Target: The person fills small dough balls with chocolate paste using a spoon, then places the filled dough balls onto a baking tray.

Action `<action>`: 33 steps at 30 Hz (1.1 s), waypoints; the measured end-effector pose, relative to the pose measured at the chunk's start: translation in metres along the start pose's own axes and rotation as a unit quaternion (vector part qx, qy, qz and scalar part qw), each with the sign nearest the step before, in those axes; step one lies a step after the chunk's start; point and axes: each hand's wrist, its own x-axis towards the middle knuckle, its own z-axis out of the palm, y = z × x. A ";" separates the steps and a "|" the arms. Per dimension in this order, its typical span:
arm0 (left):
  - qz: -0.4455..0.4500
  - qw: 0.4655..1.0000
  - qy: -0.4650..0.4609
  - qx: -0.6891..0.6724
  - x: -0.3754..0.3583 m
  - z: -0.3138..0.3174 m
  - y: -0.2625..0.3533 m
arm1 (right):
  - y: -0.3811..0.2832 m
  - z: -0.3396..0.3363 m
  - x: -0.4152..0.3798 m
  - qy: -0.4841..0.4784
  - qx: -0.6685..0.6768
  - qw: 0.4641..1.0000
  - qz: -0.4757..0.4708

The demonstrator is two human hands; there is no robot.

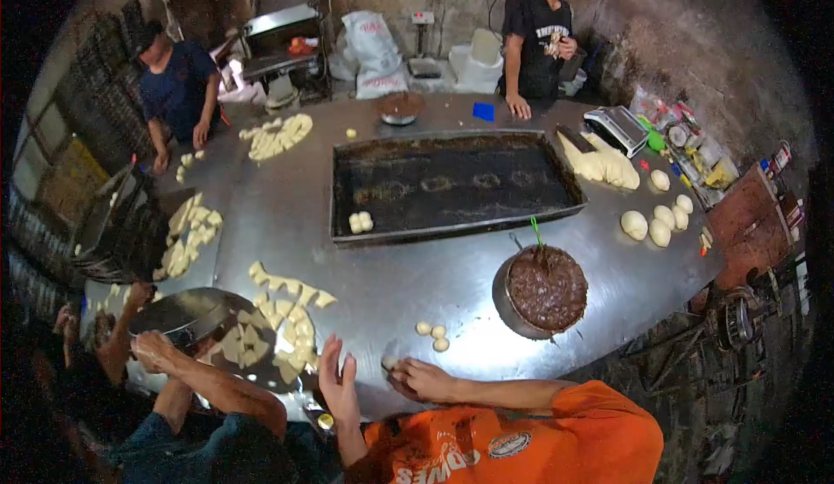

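My left hand (339, 387) is raised at the table's front edge, fingers stretched and apart, holding nothing. Close to it lie cut dough pieces (296, 334) in a curved row. My right hand (424, 381) rests on the metal table with its fingers curled over a small dough piece (390, 363), mostly covered by them. Just beyond that hand sit a few small dough balls (424, 328). Farther right stands a pot of brown filling (547, 291) with a green-handled utensil (537, 230) in it.
A large dark baking tray (460, 234) holds a dough cluster (360, 222). Large dough balls (634, 224), a dough slab (608, 168) and a scale (617, 128) are at right. A co-worker's arms (208, 378) reach over a round pan (195, 313) at left; two people stand across the table.
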 end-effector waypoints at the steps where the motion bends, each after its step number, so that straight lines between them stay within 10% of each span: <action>1: -0.006 1.000 0.011 -0.006 -0.001 -0.002 0.001 | 0.000 -0.016 0.001 -0.034 0.020 0.999 0.021; 8: -0.025 0.999 0.028 0.039 -0.009 0.000 -0.004 | 0.011 0.034 0.042 -0.003 0.082 0.984 0.156; 12: 0.009 1.000 0.015 0.018 -0.013 -0.005 -0.006 | 0.007 0.021 0.015 0.024 0.045 0.997 -0.063; 14: -0.025 0.999 0.031 0.019 -0.018 -0.009 -0.001 | 0.025 0.022 0.028 -0.065 0.119 0.981 0.138; 16: -0.033 0.998 0.048 0.025 -0.020 -0.011 -0.004 | 0.014 0.022 0.058 0.096 0.013 0.992 0.080; 18: -0.028 0.998 0.047 0.021 -0.019 -0.013 -0.005 | -0.005 0.046 0.048 0.024 0.178 0.966 0.184; 20: -0.043 0.998 0.039 0.016 -0.017 -0.018 -0.003 | -0.011 0.050 0.035 0.125 -0.030 0.992 0.003; 22: -0.031 0.999 0.044 0.006 -0.015 -0.021 -0.003 | -0.010 0.021 0.024 -0.077 0.342 0.888 0.298; 23: -0.029 0.998 0.048 0.010 -0.015 -0.020 0.001 | 0.021 0.022 0.030 -0.196 0.179 0.952 0.152; 24: -0.032 0.998 0.052 0.013 -0.017 -0.019 0.004 | 0.026 0.023 0.029 -0.037 0.051 0.995 0.072; 30: -0.033 0.998 0.035 0.036 -0.016 -0.021 0.006 | -0.005 0.048 0.032 0.028 0.035 0.997 0.070; 32: -0.013 0.999 0.020 0.046 -0.012 -0.024 -0.001 | 0.006 0.024 0.020 -0.101 0.316 0.906 0.261; 33: -0.022 0.998 0.022 0.045 -0.013 -0.024 -0.002 | 0.023 0.019 0.021 -0.112 0.118 0.980 0.113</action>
